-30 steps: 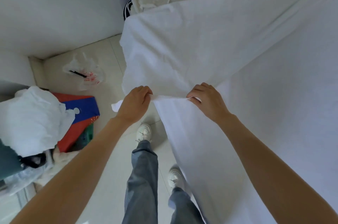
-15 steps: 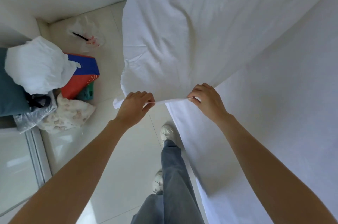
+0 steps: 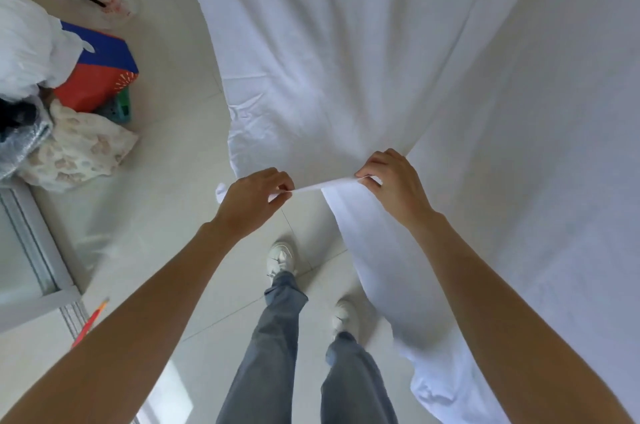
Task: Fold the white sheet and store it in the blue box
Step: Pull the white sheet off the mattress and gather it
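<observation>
White sheet (image 3: 346,52) fills the middle and right of the view, hanging and spreading from the top of the frame down past the person's legs. At far left a white plastic bag (image 3: 24,42) sits on a pile of things, and against it lies the blue box (image 3: 100,66) (blue on top, red on its side), with a patterned cloth bundle (image 3: 79,149) just below it on the pale tiled floor (image 3: 166,153). A red pencil (image 3: 88,325) lies on the floor near the lower left.

Next comes the left hand (image 3: 247,203), its fingers curled shut and pinching the sheet's edge, a small tip of fabric poking out past its knuckles. A short taut strip of that edge runs across to the right hand (image 3: 394,184), whose fingers are also closed on the cloth. Below the 2 hands stand the person's legs in grey trousers (image 3: 277,337) and white shoes (image 3: 281,255), the sheet draping just beside the right leg.
</observation>
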Demonstrator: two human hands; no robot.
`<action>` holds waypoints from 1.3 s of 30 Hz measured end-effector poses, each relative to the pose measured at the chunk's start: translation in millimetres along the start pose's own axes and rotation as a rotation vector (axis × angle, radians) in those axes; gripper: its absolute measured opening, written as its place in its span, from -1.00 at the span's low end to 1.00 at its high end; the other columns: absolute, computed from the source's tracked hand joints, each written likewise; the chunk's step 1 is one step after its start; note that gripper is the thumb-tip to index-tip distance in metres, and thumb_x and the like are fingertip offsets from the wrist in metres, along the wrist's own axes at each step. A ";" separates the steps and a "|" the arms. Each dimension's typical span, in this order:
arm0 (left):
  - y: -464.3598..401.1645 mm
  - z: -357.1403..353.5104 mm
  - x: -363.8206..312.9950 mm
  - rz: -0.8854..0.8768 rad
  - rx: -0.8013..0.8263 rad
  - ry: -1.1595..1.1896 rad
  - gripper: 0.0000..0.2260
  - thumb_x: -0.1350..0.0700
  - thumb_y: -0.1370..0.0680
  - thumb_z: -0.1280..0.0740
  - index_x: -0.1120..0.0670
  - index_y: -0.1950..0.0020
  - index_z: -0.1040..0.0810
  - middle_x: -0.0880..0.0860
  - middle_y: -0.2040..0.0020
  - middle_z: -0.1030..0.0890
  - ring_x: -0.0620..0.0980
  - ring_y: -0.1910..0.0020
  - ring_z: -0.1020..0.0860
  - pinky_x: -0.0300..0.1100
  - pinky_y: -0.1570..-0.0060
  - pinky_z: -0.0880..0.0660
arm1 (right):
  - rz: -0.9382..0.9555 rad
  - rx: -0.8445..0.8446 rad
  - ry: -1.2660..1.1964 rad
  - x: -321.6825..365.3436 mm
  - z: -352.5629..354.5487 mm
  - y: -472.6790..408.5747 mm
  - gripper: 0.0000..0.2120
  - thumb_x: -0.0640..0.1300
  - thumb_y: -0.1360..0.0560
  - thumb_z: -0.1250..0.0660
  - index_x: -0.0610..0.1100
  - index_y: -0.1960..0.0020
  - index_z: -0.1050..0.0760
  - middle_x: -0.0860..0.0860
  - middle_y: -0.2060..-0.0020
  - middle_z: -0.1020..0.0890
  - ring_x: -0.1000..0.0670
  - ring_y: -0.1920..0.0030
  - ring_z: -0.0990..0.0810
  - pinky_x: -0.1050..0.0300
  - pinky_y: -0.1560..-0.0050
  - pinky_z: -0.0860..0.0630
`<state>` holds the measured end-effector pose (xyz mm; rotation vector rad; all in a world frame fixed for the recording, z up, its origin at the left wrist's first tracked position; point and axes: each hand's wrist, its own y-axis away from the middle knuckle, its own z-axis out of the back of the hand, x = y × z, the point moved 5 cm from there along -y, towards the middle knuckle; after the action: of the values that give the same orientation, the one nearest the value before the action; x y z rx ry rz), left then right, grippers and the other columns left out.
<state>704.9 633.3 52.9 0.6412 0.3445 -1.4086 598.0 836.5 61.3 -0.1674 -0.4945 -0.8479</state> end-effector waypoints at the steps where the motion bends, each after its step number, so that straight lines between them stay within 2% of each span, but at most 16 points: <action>1: 8.8 -9.2 -7.3 0.004 0.003 -0.003 -0.95 0.15 -0.49 -0.37 0.04 0.06 -0.58 -0.08 0.17 -0.55 -0.09 0.25 -0.55 -0.26 0.30 -0.41 | -0.007 -0.002 -0.008 -3.0 -1.2 16.3 -0.86 -0.36 -0.33 -0.46 -0.16 0.24 -0.59 -0.01 0.30 -0.58 -0.09 0.28 -0.48 0.16 0.25 -0.36; 4: 43.9 -44.6 -41.5 0.020 0.028 0.009 -0.87 0.12 -0.48 -0.39 -0.02 -0.02 -0.58 -0.15 0.17 -0.49 -0.17 0.26 -0.46 -0.30 0.30 -0.36 | -0.010 -0.031 -0.024 -11.2 0.5 77.1 -0.86 -0.37 -0.33 -0.46 -0.15 0.25 -0.59 0.00 0.30 -0.58 -0.08 0.28 -0.47 0.14 0.27 -0.39; 8: 94.2 -91.7 -92.7 0.014 0.091 0.007 -0.88 -0.06 -0.47 -0.38 -0.09 0.04 -0.58 -0.16 0.21 -0.53 -0.17 0.31 -0.48 -0.38 0.34 -0.33 | 0.015 -0.037 -0.052 -25.1 6.8 158.6 -0.86 -0.37 -0.33 -0.46 -0.16 0.25 -0.59 0.00 0.31 -0.58 -0.07 0.29 -0.46 0.09 0.30 -0.43; 11: 132.0 -122.2 -131.8 0.016 0.085 0.015 -0.94 -0.02 -0.47 -0.39 -0.07 0.11 -0.57 -0.14 0.21 -0.56 -0.14 0.34 -0.52 -0.34 0.35 -0.37 | 0.007 -0.032 -0.037 -43.0 16.0 221.9 -0.86 -0.37 -0.33 -0.46 -0.17 0.27 -0.59 -0.01 0.32 -0.58 -0.10 0.30 -0.47 0.09 0.31 -0.45; 17: 183.1 -189.1 -206.1 0.045 0.142 -0.019 -0.91 0.12 -0.44 -0.39 0.02 0.20 -0.50 -0.12 0.26 -0.50 -0.07 0.35 -0.53 -0.33 0.42 -0.28 | -0.021 -0.020 0.004 -75.7 33.5 331.2 -0.84 -0.41 -0.31 -0.45 -0.18 0.24 -0.58 -0.01 0.31 -0.58 -0.10 0.29 -0.47 0.11 0.28 -0.45; 23: 198.7 -214.1 -238.9 0.031 0.135 -0.020 -0.91 0.21 -0.42 -0.37 0.05 0.20 -0.50 -0.11 0.26 -0.50 -0.07 0.37 -0.44 -0.32 0.42 -0.26 | 0.006 0.043 0.161 -92.4 45.8 358.5 -0.81 -0.36 -0.30 -0.46 -0.20 0.24 -0.46 -0.05 0.28 -0.52 -0.11 0.23 -0.46 0.15 0.24 -0.39; 26: 210.2 -216.6 -246.2 0.026 0.136 -0.012 -0.89 0.21 -0.41 -0.38 0.04 0.22 -0.48 -0.13 0.27 -0.46 -0.07 0.38 -0.44 -0.36 0.41 -0.27 | 0.101 0.030 0.340 -95.4 45.4 360.0 -0.83 -0.28 -0.30 -0.46 -0.16 0.23 -0.47 -0.04 0.27 -0.55 -0.12 0.14 -0.52 0.06 0.00 -0.41; 28: 220.4 -218.4 -252.3 0.034 0.127 0.010 -0.88 0.20 -0.41 -0.38 0.04 0.23 -0.47 -0.13 0.27 -0.46 -0.07 0.38 -0.43 -0.35 0.41 -0.27 | 0.132 0.013 0.408 -95.9 44.3 361.3 -0.82 -0.37 -0.28 -0.39 -0.16 0.20 -0.49 -0.06 0.29 -0.55 -0.12 0.15 -0.54 0.02 -0.18 -0.36; 29: 224.1 -217.9 -255.3 0.031 0.109 0.013 -0.88 0.21 -0.41 -0.38 0.05 0.23 -0.47 -0.13 0.27 -0.45 -0.07 0.39 -0.42 -0.36 0.41 -0.26 | 0.135 0.022 0.434 -95.9 44.7 361.0 -0.77 -0.43 -0.23 -0.38 -0.18 0.20 -0.50 -0.08 0.30 -0.54 -0.13 0.19 -0.54 0.01 -0.14 -0.41; 31: 233.7 -218.1 -265.4 0.027 0.076 0.014 -0.89 0.21 -0.42 -0.39 0.07 0.22 -0.48 -0.12 0.27 -0.45 -0.07 0.39 -0.42 -0.36 0.41 -0.26 | 0.146 0.030 0.512 -99.5 50.8 363.1 -0.71 -0.48 -0.14 -0.41 -0.20 0.25 -0.49 -0.10 0.34 -0.52 -0.14 0.27 -0.52 0.04 0.11 -0.49; 32: 236.8 -218.9 -269.4 0.032 0.070 0.016 -0.90 0.20 -0.43 -0.40 0.08 0.21 -0.48 -0.11 0.26 -0.46 -0.07 0.37 -0.43 -0.33 0.41 -0.27 | 0.167 0.010 0.550 -102.3 56.4 363.4 -0.74 -0.46 -0.16 -0.41 -0.19 0.27 -0.48 -0.10 0.33 -0.52 -0.14 0.26 -0.53 0.04 0.12 -0.49; 34: 241.6 -223.1 -276.7 0.052 0.054 0.000 -0.91 0.17 -0.44 -0.40 0.09 0.18 -0.49 -0.09 0.24 -0.48 -0.07 0.34 -0.45 -0.26 0.37 -0.29 | 0.246 -0.048 0.568 -107.3 68.7 364.2 -0.84 -0.42 -0.28 -0.31 -0.19 0.26 -0.48 -0.10 0.29 -0.54 -0.14 0.15 -0.58 -0.02 -0.17 -0.44; 35: 247.4 -229.4 -284.1 0.076 0.037 -0.017 -0.91 0.15 -0.45 -0.40 0.08 0.15 -0.50 -0.08 0.22 -0.50 -0.06 0.33 -0.46 -0.24 0.33 -0.30 | 0.296 -0.054 0.552 -112.3 74.4 371.4 -0.85 -0.42 -0.31 -0.25 -0.19 0.26 -0.47 -0.11 0.32 -0.54 -0.15 0.16 -0.58 -0.03 -0.27 -0.38; 36: 249.6 -232.3 -286.3 0.101 0.013 -0.036 -0.92 0.13 -0.46 -0.39 0.07 0.12 -0.51 -0.06 0.20 -0.52 -0.06 0.31 -0.46 -0.23 0.30 -0.30 | 0.322 -0.058 0.536 -116.8 77.1 374.4 -0.84 -0.42 -0.32 -0.23 -0.19 0.26 -0.46 -0.10 0.37 -0.50 -0.14 0.24 -0.56 -0.03 -0.28 -0.39; 37: 254.0 -237.9 -293.6 0.126 -0.021 -0.058 -0.91 0.12 -0.46 -0.39 0.06 0.08 -0.53 -0.04 0.17 -0.54 -0.04 0.30 -0.48 -0.22 0.29 -0.30 | 0.333 -0.043 0.516 -121.7 81.9 381.6 -0.84 -0.43 -0.32 -0.25 -0.19 0.26 -0.45 -0.09 0.41 -0.47 -0.13 0.33 -0.51 0.00 -0.19 -0.46; 39: 263.9 -252.2 -308.1 0.146 -0.071 -0.116 -0.88 0.12 -0.47 -0.39 0.04 0.01 -0.57 0.00 0.15 -0.55 0.00 0.28 -0.54 -0.22 0.32 -0.31 | 0.347 0.010 0.485 -131.0 90.9 397.9 -0.80 -0.43 -0.30 -0.36 -0.16 0.24 -0.46 -0.06 0.41 -0.46 -0.11 0.37 -0.46 0.11 0.21 -0.50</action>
<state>953.4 1039.6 88.8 0.5139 0.2491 -1.2822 792.6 1216.6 98.2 -0.0321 -0.0106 -0.5189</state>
